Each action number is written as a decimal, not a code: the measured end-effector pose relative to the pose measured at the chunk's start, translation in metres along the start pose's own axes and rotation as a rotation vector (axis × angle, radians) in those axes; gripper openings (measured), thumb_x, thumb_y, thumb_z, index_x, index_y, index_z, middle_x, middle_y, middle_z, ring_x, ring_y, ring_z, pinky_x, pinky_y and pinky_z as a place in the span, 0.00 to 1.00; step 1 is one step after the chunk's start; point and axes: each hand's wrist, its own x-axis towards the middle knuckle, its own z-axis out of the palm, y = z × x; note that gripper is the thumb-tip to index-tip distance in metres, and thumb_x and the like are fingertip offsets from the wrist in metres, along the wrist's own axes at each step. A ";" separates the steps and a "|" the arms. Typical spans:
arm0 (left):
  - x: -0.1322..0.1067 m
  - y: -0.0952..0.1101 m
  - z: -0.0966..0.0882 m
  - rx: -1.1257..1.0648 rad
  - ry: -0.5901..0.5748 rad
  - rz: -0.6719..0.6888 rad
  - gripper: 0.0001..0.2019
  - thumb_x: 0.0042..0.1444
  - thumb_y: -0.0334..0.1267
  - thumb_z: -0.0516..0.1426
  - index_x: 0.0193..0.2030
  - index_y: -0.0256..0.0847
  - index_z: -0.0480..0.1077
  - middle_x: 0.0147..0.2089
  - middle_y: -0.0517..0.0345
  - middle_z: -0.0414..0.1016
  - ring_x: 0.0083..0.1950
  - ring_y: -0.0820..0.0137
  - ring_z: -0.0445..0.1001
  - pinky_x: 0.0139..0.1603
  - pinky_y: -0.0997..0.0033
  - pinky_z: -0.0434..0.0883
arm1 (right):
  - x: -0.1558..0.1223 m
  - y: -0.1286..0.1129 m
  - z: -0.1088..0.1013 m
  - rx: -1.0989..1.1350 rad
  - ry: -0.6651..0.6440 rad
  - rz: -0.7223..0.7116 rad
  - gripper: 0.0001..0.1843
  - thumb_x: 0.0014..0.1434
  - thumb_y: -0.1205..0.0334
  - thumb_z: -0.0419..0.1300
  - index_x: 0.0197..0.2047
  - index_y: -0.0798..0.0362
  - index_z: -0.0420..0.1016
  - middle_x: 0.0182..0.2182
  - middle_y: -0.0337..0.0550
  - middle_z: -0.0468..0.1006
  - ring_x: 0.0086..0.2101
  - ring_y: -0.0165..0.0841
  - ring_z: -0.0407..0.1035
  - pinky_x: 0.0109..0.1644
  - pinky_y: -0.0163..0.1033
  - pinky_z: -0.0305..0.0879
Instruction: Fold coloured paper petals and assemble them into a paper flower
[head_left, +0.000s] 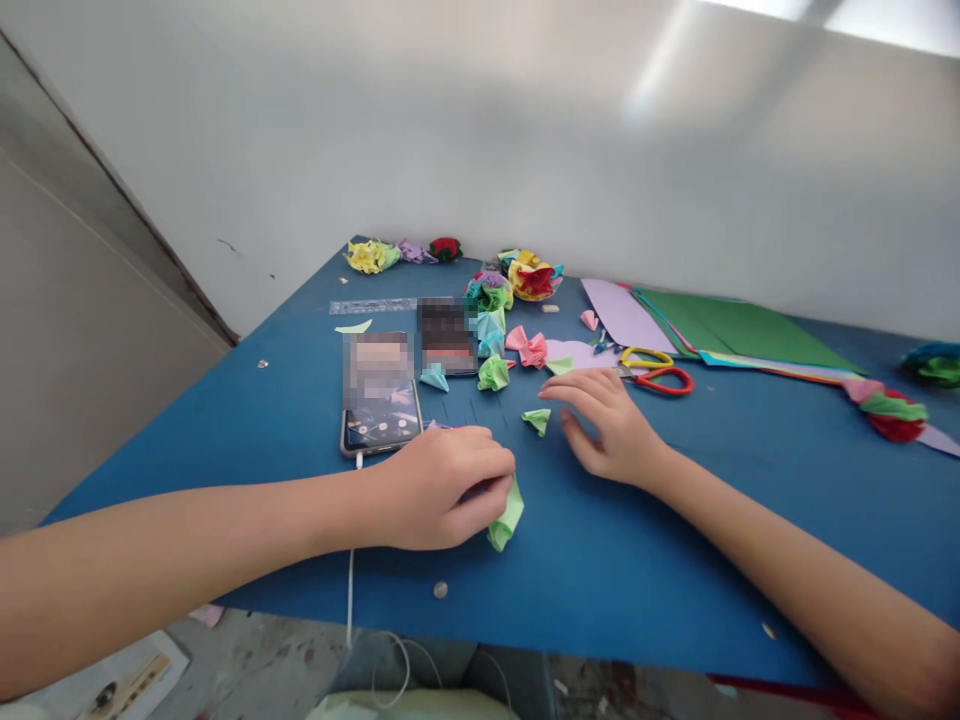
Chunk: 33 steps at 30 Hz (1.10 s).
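My left hand [442, 487] rests on the blue table [675, 520], its fingers curled round a light green folded paper piece [507, 518] that sticks out below them. To its right my right hand [607, 420] lies flat on the table with fingers spread, holding nothing. A small green folded paper [537, 420] sits just left of its fingertips. More folded pieces lie beyond: a green one [493, 373], a pink bow shape [528, 346], a teal one [435, 377].
A phone [379, 393] with a white cable lies by my left hand, a second phone [447, 337] behind it. Red and yellow scissors [654, 372] lie right of centre. Coloured paper sheets [720, 328], paper flowers [531, 277], a clear ruler [373, 306].
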 end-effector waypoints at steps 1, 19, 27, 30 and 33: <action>0.000 0.000 0.000 -0.002 -0.005 -0.009 0.08 0.58 0.31 0.45 0.29 0.38 0.61 0.28 0.58 0.65 0.31 0.73 0.61 0.33 0.74 0.59 | 0.000 0.005 0.001 0.017 -0.030 0.028 0.15 0.53 0.72 0.51 0.45 0.53 0.68 0.43 0.47 0.73 0.44 0.38 0.66 0.49 0.47 0.58; 0.001 0.000 -0.002 -0.016 -0.038 -0.044 0.08 0.59 0.31 0.46 0.29 0.38 0.61 0.27 0.60 0.63 0.32 0.74 0.61 0.32 0.74 0.58 | -0.002 -0.002 0.016 0.140 -0.073 0.032 0.05 0.60 0.64 0.54 0.39 0.54 0.68 0.35 0.44 0.73 0.38 0.33 0.65 0.44 0.42 0.61; 0.000 -0.001 0.001 0.016 0.042 -0.111 0.08 0.58 0.32 0.46 0.30 0.38 0.62 0.28 0.60 0.63 0.31 0.74 0.61 0.32 0.75 0.59 | -0.005 -0.015 0.015 0.106 -0.030 0.154 0.07 0.63 0.65 0.45 0.36 0.54 0.61 0.22 0.37 0.68 0.21 0.27 0.62 0.25 0.32 0.59; 0.001 -0.002 0.001 0.029 0.087 -0.146 0.09 0.59 0.32 0.46 0.29 0.38 0.61 0.26 0.60 0.61 0.30 0.75 0.60 0.31 0.75 0.58 | -0.007 -0.016 0.016 0.138 -0.036 0.136 0.05 0.63 0.62 0.49 0.38 0.54 0.63 0.25 0.37 0.73 0.23 0.26 0.67 0.28 0.30 0.62; 0.002 -0.004 0.001 0.036 0.110 -0.188 0.10 0.59 0.33 0.45 0.28 0.38 0.61 0.25 0.61 0.61 0.28 0.75 0.60 0.30 0.75 0.58 | -0.009 -0.015 0.016 0.147 -0.003 0.126 0.06 0.62 0.64 0.50 0.42 0.53 0.64 0.30 0.40 0.75 0.28 0.26 0.70 0.32 0.30 0.65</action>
